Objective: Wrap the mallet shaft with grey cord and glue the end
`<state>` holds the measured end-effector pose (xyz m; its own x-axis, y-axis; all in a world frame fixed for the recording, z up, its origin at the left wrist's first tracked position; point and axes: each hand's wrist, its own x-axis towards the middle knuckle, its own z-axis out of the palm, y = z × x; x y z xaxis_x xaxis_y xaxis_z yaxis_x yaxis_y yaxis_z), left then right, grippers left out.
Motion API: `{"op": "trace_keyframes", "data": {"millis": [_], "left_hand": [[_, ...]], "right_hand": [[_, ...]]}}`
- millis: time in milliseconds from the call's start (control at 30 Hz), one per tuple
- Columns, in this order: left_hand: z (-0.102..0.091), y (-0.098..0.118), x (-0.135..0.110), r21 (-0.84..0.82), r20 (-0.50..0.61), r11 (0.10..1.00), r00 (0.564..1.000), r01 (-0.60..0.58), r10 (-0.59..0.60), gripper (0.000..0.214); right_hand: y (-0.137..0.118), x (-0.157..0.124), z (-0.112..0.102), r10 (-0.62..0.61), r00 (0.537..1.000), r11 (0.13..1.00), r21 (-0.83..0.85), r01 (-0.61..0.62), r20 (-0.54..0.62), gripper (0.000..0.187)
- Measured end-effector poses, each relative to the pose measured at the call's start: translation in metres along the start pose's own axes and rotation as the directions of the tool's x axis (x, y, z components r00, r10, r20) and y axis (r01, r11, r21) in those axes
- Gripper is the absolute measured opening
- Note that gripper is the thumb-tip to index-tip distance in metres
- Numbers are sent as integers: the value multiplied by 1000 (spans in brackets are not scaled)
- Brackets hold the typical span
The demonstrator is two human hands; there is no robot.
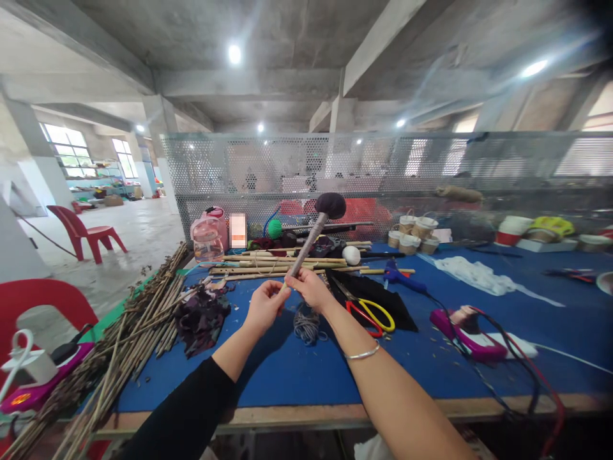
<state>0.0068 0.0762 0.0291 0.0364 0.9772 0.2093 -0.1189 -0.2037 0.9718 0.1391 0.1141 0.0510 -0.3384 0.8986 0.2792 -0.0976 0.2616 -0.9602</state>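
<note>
Both my hands hold a stick (307, 246) with a dark round padded head (330, 205), raised above the blue table (297, 370). My left hand (264, 305) pinches the stick's lower end, its fingers closed. My right hand (310, 289) grips the shaft just above, fingers wrapped round it. The shaft looks wound with grey string. A small coil of grey twine (306, 324) lies on the table right under my hands.
Red and yellow scissors (368, 313) lie on black cloth right of my hands. A blue glue gun (400, 276), bamboo sticks (287, 263), a white ball (351, 255) and paper cups (414, 233) sit behind. Long dry stalks (129, 338) line the left edge. A mesh screen backs the table.
</note>
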Motion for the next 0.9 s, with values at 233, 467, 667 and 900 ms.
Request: {"op": "trace_keyframes", "data": {"millis": [233,467,667,900], "left_hand": [[0,-4,-1,-8,128,999,991,32,-31,42],[1,-8,2,-23,-34,996,996,-84,83,37],[7,-4,-3,-236,108,961,986,148,-125,44],[-1,-9,-2,240,-101,967,988,-89,116,25]], "right_hand": [[-1,-3,-4,6,999,1000,-20,-5,49,31],[1,0,0,-42,999,997,-65,41,-14,32],[-2,-3,-2,11,999,1000,10,-12,41,34],[15,4,-1,-30,999,970,-243,21,-33,24]]}}
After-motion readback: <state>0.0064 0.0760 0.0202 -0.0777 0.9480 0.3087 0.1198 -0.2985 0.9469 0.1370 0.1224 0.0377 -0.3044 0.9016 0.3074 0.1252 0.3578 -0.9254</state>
